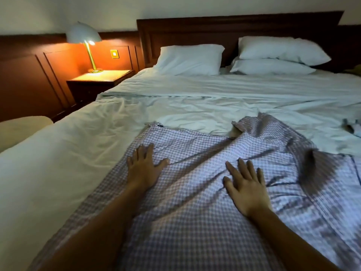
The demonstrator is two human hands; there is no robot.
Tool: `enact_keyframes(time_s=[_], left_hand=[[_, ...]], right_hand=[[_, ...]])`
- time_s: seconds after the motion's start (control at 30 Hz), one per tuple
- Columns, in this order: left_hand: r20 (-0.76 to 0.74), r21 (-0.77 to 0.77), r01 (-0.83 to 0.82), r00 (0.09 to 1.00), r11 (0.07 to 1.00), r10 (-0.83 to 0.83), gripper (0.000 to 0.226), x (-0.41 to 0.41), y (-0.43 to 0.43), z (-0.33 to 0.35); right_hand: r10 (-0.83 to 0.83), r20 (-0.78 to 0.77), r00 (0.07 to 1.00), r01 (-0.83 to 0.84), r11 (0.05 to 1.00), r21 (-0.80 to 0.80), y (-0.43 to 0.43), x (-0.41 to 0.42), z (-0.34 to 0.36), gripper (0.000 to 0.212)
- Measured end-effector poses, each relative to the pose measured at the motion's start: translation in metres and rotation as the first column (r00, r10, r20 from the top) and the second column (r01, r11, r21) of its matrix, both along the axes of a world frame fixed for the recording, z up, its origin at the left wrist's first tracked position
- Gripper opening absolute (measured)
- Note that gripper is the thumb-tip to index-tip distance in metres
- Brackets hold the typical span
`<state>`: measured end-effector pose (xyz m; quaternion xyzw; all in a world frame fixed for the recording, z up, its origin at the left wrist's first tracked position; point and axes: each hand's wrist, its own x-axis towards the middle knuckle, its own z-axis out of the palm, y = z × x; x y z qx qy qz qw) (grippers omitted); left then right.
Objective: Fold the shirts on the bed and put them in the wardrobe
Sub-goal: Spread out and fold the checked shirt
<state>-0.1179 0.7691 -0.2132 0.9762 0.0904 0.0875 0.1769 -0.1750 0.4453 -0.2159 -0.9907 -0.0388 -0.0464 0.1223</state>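
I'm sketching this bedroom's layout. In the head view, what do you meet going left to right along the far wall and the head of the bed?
lamp → wall switch → single pillow → two stacked pillows

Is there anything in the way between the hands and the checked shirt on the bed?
No, nothing visible. The left hand and the right hand both lie flat, right on the checked shirt spread over the bed. The wardrobe is out of view, so the way there cannot be judged.
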Motion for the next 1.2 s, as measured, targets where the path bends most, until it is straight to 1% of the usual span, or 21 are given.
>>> enact_keyframes(time_s=[0.07, 0.13, 0.17, 0.2, 0.23, 0.3, 0.33, 0.4, 0.47, 0.5, 0.57, 0.63, 0.7, 0.77, 0.87, 0.9, 0.97, 1.03, 1.1, 1.13, 1.2], left_hand=[[0.033, -0.084, 0.017, 0.999, 0.996, -0.014, 0.098, 0.035, 0.002, 0.004], [0.075, -0.179, 0.029, 0.997, 0.983, -0.015, 0.099, 0.072, 0.01, 0.011], [0.108, -0.181, 0.036, 0.994, 0.983, -0.016, 0.097, 0.089, 0.016, 0.014], [0.149, -0.123, 0.057, 0.988, 0.991, -0.039, 0.092, 0.106, 0.023, 0.014], [0.198, -0.002, 0.12, 0.973, 0.993, -0.117, 0.084, 0.119, 0.029, 0.014], [0.259, 0.236, 0.31, 0.893, 0.921, -0.368, 0.067, 0.142, 0.04, 0.012], [0.279, 0.303, 0.385, 0.839, 0.872, -0.467, 0.059, 0.153, 0.045, 0.011], [0.328, 0.373, 0.464, 0.744, 0.804, -0.582, 0.041, 0.166, 0.05, 0.016], [0.4, 0.371, 0.497, 0.677, 0.784, -0.618, 0.039, 0.173, 0.054, 0.028], [0.426, 0.311, 0.509, 0.68, 0.803, -0.597, 0.04, 0.171, 0.054, 0.036], [0.434, 0.118, 0.501, 0.75, 0.857, -0.499, 0.041, 0.167, 0.054, 0.056], [0.39, 0.055, 0.481, 0.796, 0.875, -0.462, 0.038, 0.164, 0.057, 0.079], [0.321, 0.127, 0.46, 0.819, 0.879, -0.475, 0.045, 0.165, 0.062, 0.101], [0.22, 0.218, 0.422, 0.857, 0.88, -0.465, 0.062, 0.17, 0.067, 0.119], [-0.015, 0.266, 0.407, 0.908, 0.874, -0.419, 0.085, 0.176, 0.067, 0.131], [-0.082, 0.266, 0.42, 0.907, 0.868, -0.414, 0.092, 0.177, 0.067, 0.131], [-0.148, 0.257, 0.416, 0.909, 0.872, -0.39, 0.104, 0.18, 0.069, 0.128], [-0.141, 0.323, 0.328, 0.944, 0.887, -0.298, 0.1, 0.188, 0.074, 0.118], [-0.058, 0.518, 0.175, 0.984, 0.837, -0.17, 0.079, 0.196, 0.075, 0.107], [-0.023, 0.593, 0.102, 0.994, 0.799, -0.109, 0.071, 0.197, 0.073, 0.101], [-0.017, 0.67, 0.021, 1.0, 0.742, -0.013, 0.065, 0.193, 0.069, 0.091]], right_hand=[[-0.026, 0.057, 0.998, 0.024, 0.999, 0.029, 0.0, 0.022, -0.001, 0.061], [-0.048, 0.061, 0.997, 0.046, 0.998, 0.03, 0.0, 0.044, -0.003, 0.062], [-0.052, 0.049, 0.997, 0.051, 0.998, 0.022, -0.001, 0.054, -0.004, 0.062], [-0.05, 0.034, 0.998, 0.05, 0.999, 0.012, -0.001, 0.064, -0.006, 0.062], [-0.045, 0.02, 0.999, 0.045, 0.999, 0.007, -0.002, 0.073, -0.007, 0.063], [-0.037, 0.014, 0.999, 0.037, 0.999, 0.013, -0.004, 0.088, -0.007, 0.064], [-0.035, 0.019, 0.999, 0.035, 0.999, 0.02, -0.005, 0.095, -0.006, 0.064], [-0.039, 0.049, 0.998, 0.037, 0.998, 0.041, -0.004, 0.103, -0.003, 0.064], [-0.043, 0.122, 0.992, 0.031, 0.995, 0.098, -0.002, 0.105, -0.002, 0.066], [-0.043, 0.178, 0.983, 0.018, 0.99, 0.138, -0.002, 0.105, -0.001, 0.067], [-0.07, 0.319, 0.945, 0.0, 0.977, 0.212, -0.002, 0.106, 0.003, 0.065], [-0.096, 0.447, 0.89, 0.001, 0.978, 0.209, -0.005, 0.117, 0.011, 0.062], [-0.04, 0.495, 0.868, -0.017, 0.994, 0.109, -0.008, 0.14, 0.022, 0.062], [0.088, 0.375, 0.923, -0.094, 0.996, -0.002, -0.01, 0.168, 0.033, 0.058], [0.238, 0.131, 0.962, -0.226, 0.969, -0.103, -0.016, 0.199, 0.047, 0.037], [0.253, 0.092, 0.963, -0.242, 0.964, -0.112, -0.018, 0.204, 0.053, 0.033], [0.247, 0.112, 0.963, -0.234, 0.965, -0.117, -0.023, 0.213, 0.062, 0.031], [0.199, 0.227, 0.953, -0.163, 0.972, -0.167, -0.024, 0.219, 0.065, 0.036], [0.129, 0.336, 0.933, -0.057, 0.975, -0.215, -0.019, 0.224, 0.06, 0.032], [0.099, 0.36, 0.928, -0.017, 0.975, -0.223, -0.015, 0.226, 0.057, 0.03], [0.039, 0.301, 0.953, 0.027, 0.976, -0.214, -0.007, 0.226, 0.05, 0.036]])
